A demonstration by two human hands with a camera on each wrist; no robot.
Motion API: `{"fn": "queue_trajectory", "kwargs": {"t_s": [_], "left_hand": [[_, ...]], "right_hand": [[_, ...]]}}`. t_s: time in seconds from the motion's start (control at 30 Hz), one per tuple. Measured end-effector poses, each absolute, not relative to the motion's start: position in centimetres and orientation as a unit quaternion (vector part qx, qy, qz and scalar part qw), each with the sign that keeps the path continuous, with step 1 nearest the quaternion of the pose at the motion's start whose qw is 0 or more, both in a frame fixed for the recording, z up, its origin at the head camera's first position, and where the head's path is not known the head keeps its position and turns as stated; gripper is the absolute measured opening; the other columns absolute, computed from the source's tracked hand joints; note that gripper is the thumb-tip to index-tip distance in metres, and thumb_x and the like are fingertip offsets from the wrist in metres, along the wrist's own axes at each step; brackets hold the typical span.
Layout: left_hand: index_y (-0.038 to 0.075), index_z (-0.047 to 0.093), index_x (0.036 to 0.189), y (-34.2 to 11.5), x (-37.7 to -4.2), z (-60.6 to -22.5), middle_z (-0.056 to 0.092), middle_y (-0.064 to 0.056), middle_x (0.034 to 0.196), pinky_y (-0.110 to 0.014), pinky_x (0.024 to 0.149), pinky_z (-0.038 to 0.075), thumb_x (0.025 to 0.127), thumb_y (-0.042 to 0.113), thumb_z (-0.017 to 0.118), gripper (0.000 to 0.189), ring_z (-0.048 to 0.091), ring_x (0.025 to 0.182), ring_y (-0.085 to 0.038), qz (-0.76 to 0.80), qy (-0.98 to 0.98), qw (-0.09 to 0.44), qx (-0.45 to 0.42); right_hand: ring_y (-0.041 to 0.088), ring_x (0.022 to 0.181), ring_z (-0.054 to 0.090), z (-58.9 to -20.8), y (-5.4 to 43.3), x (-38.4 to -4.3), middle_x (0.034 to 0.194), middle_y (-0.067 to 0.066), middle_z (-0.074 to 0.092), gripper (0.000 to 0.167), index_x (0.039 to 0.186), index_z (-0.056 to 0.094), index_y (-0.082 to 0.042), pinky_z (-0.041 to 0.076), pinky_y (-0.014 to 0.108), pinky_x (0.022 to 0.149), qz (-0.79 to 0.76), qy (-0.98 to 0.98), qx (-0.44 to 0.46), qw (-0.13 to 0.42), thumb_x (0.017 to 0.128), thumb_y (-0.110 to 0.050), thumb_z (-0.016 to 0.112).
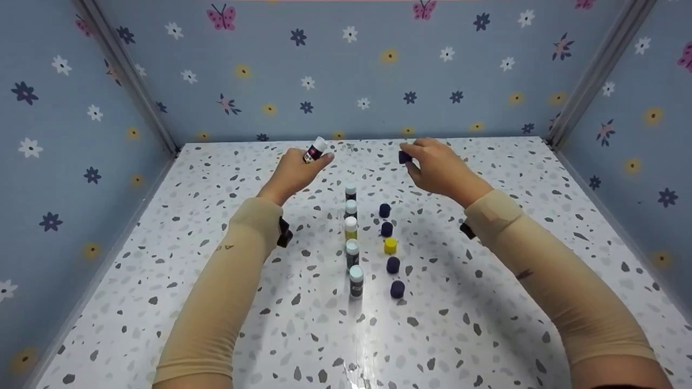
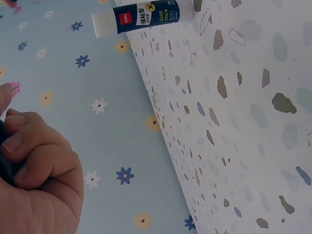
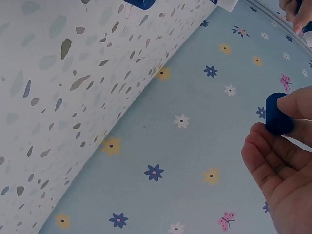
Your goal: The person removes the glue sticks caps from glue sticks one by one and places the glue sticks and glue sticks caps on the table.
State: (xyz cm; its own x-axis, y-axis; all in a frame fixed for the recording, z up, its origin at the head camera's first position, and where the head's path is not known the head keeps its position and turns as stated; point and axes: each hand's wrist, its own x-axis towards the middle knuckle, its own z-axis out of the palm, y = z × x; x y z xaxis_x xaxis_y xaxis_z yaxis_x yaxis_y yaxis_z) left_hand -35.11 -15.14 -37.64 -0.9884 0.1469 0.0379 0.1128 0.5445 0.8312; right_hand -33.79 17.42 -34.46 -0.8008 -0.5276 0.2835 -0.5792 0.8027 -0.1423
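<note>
My left hand [image 1: 296,170] grips an uncapped glue stick [image 1: 315,151], its white end pointing up. In the left wrist view the curled fingers [image 2: 48,151] show, with only a dark bit of the held stick visible. My right hand [image 1: 440,167] pinches a dark blue cap [image 3: 279,113] between thumb and fingers, apart from the left hand. Between the arms, a row of uncapped glue sticks [image 1: 356,281] stands upright, one with a yellow body [image 1: 351,234]. To their right runs a row of dark caps [image 1: 397,289] with one yellow cap [image 1: 390,246] among them.
The white speckled tabletop [image 1: 459,335] is bounded by a blue flowered back wall [image 1: 357,70] and side walls of the same pattern. Another glue stick [image 2: 146,17] stands near the top of the left wrist view.
</note>
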Motion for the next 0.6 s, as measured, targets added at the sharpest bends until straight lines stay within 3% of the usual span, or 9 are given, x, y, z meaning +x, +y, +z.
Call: {"fn": "queue_trajectory", "kwargs": {"t_s": [0.17, 0.4, 0.6], "left_hand": [[0.016, 0.051, 0.082, -15.1, -35.0, -38.0, 0.042, 0.005, 0.067, -0.03, 0.06, 0.039, 0.107, 0.061, 0.06, 0.051, 0.038, 0.06, -0.011, 0.503, 0.861, 0.017, 0.08], [0.014, 0.056, 0.105, -15.0, -34.9, -38.5, 0.052, 0.0, 0.083, -0.031, 0.067, 0.047, 0.108, 0.064, 0.053, 0.049, 0.047, 0.07, -0.012, 0.526, 0.846, 0.012, 0.08], [0.012, 0.055, 0.11, -14.4, -35.2, -39.0, 0.041, 0.005, 0.068, -0.027, 0.056, 0.036, 0.115, 0.056, 0.043, 0.046, 0.036, 0.057, -0.01, 0.559, 0.824, 0.012, 0.092]], "right_hand": [[0.044, 0.123, 0.067, -34.8, 16.7, -34.6, 0.129, 0.025, 0.072, 0.04, 0.143, 0.062, 0.006, 0.054, 0.056, 0.11, 0.119, -0.945, 0.29, 0.09, 0.107, -0.01, 0.064], [0.039, 0.116, 0.072, -35.7, 16.0, -36.0, 0.121, 0.022, 0.074, 0.027, 0.129, 0.063, 0.003, 0.057, 0.052, 0.106, 0.151, -0.944, 0.287, 0.064, 0.106, -0.009, 0.066], [0.039, 0.116, 0.072, -37.0, 15.5, -37.0, 0.122, 0.021, 0.075, 0.023, 0.127, 0.067, 0.002, 0.057, 0.052, 0.105, 0.143, -0.947, 0.282, 0.045, 0.107, -0.01, 0.065]]}}
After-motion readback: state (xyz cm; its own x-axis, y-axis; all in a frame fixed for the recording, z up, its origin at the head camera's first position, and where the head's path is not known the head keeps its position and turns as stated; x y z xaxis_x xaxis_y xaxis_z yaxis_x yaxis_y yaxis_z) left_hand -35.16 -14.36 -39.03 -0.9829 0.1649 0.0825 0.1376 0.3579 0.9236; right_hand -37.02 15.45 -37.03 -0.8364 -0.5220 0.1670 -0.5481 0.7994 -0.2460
